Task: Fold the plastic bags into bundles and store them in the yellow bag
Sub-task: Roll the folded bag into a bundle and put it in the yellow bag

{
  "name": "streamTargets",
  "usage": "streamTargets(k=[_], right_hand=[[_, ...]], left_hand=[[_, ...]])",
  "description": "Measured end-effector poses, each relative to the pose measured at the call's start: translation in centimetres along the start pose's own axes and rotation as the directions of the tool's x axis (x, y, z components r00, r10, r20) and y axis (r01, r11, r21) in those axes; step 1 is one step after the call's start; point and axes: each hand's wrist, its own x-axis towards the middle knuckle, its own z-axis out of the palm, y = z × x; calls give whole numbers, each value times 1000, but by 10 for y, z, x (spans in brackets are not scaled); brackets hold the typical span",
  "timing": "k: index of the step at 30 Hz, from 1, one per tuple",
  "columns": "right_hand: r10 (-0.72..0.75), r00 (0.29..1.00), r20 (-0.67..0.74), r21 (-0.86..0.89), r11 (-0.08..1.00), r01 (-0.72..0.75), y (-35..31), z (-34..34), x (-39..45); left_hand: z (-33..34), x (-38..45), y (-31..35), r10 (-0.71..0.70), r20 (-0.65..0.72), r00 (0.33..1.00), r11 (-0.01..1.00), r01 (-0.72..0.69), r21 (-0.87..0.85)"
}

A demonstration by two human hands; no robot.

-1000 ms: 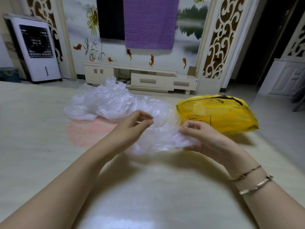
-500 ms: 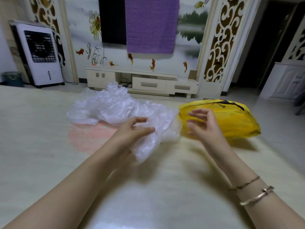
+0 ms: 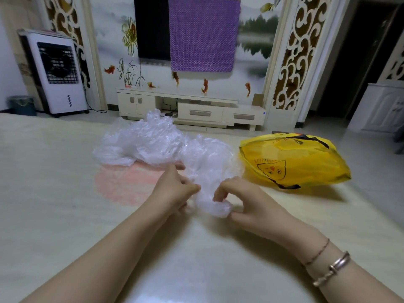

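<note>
Since the earlier frame, the right hand (image 3: pixel 244 200) has come back from near the yellow bag (image 3: pixel 293 162) and closed on the clear bag (image 3: pixel 209 171); the left hand (image 3: pixel 175 189) has kept its hold on the same bag.

Step in hand: gathering one clear bag into a bundle. Both hands grip its near end, close together with only a twist of film between them. Right-hand fingers curl over the bunched tip, thumb beneath it. Left-hand fingers curl into the film (exact finger placement is partly hidden by the plastic).

Locations: the bag's loose body spreads away beyond both hands and merges with the pile (image 3: pixel 140 145) of clear bags lying beyond the left hand. The yellow bag lies beyond the right hand, to its outer side, apart from it, on the table (image 3: pixel 54 193).

Next move, as a judgement: roll or fold the loose film inward while keeping the pinch tight, since thin film springs open readily.

Both forearms reach forward, low over the table.
</note>
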Motion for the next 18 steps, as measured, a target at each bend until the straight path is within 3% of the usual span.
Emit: streamTargets(k=[2,5,7,9,14,18], right_hand=[[116,992,48,121,985,-121,0,-7,-3],[186,976,117,178,962,-205,3,-13,-5],[220,964,152,242,937,-252,4,-13,-3],[252,950,182,300,906,-298,6,-12,-2],[362,926,112,478,797,-369,10,-6,5],[519,852,-71,412,793,-449,17,8,13]], left_hand=[[-5,-1,2,178,-58,982,971,-165,174],[-7,-5,9,274,43,961,960,-276,55],[-5,-10,13,239,217,946,969,-248,15],[0,-13,12,182,323,929,973,-218,80],[7,-7,8,44,281,959,985,-89,150],[11,-9,3,43,247,968,971,-98,218]])
